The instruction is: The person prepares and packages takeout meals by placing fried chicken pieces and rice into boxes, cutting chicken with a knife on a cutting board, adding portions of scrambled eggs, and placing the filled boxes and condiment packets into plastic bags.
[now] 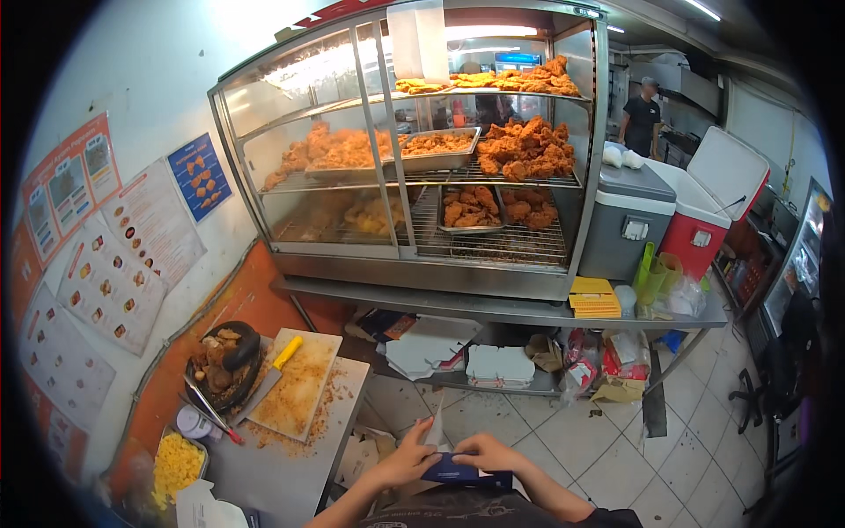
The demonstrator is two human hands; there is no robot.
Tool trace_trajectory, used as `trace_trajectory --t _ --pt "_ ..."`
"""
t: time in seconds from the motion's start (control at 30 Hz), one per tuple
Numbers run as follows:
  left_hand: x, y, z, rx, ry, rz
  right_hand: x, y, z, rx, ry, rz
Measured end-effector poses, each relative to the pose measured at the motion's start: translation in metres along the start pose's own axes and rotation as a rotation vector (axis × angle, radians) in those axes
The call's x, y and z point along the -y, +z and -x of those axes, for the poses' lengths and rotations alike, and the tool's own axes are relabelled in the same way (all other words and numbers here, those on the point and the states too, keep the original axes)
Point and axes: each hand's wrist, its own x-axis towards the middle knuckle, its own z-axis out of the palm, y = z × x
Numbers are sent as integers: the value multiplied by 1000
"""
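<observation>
In front of my body, both hands are on a dark blue cardboard food box (451, 472) that bears writing. My left hand (410, 457) holds its left side, and a sheet of white paper (436, 428) stands up by the fingers. My right hand (490, 454) grips the box's upper edge from the right. Part of the box is hidden by my fingers. To my left, a knife with a yellow handle (288, 353) rests on a crumb-covered white cutting board (305, 389). Beside it, a black stone mortar (191, 391) contains brown pieces and a pestle (243, 351).
A glass display cabinet (422, 263) with fried chicken (526, 148) stands ahead on a steel table (515, 307). The left steel counter (290, 472) bears tongs (212, 410) and a tray of yellow food (177, 465). Cool boxes (634, 218) stand right; a person (642, 119) is behind.
</observation>
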Motion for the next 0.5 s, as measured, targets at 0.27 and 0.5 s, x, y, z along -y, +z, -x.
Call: trace_trajectory --t 0.27,0.5 --pt "31 35 12 -455 -314 -3 3 32 5 -348 -242 -522" --pt "37 52 19 -519 -579 210 -33 36 1 -380 -138 -678"
